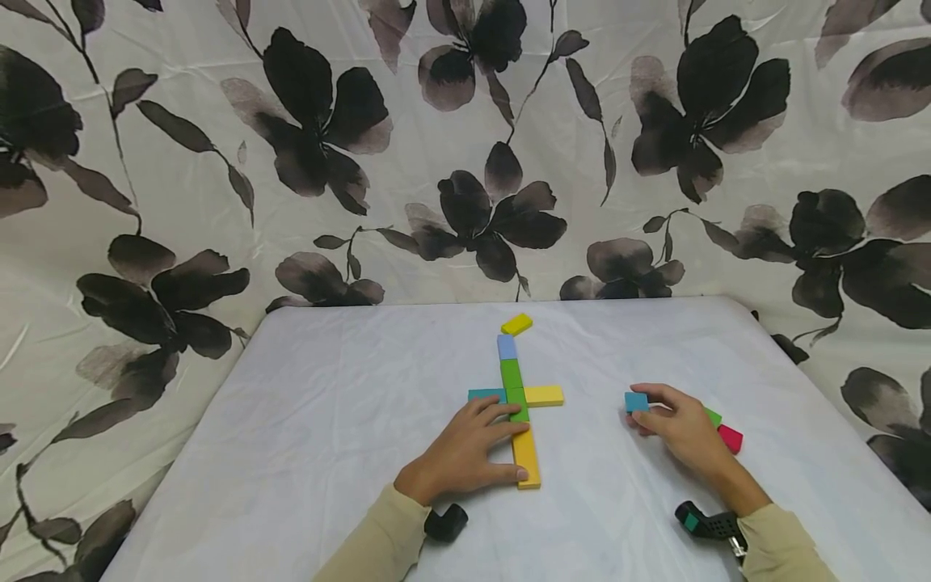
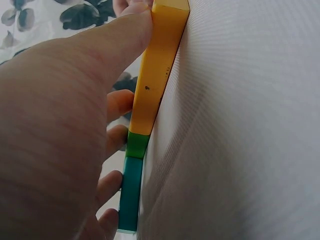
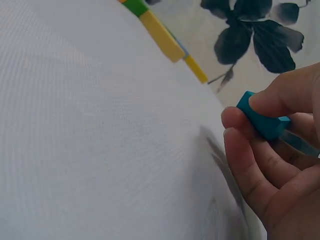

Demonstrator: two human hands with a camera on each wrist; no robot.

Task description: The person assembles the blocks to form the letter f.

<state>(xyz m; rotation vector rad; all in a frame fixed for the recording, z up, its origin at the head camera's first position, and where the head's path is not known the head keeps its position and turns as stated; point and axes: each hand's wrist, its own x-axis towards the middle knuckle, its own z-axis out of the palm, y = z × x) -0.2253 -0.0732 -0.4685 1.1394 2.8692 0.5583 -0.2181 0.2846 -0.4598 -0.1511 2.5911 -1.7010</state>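
Observation:
In the head view, flat toy blocks form a cross-like figure on the table. My left hand rests over its lower part, thumb and fingers touching the long orange-yellow block and the lower green block. The left wrist view shows other fingertips against the teal block. Above are another green block and a light blue block; a yellow block extends rightward. To the right, my right hand pinches a small blue block between thumb and fingers, apart from the figure.
A loose yellow block lies angled at the figure's far end. Partly behind the right hand are a green block and a red block. White cloth covers the table; a floral curtain hangs behind its far edge.

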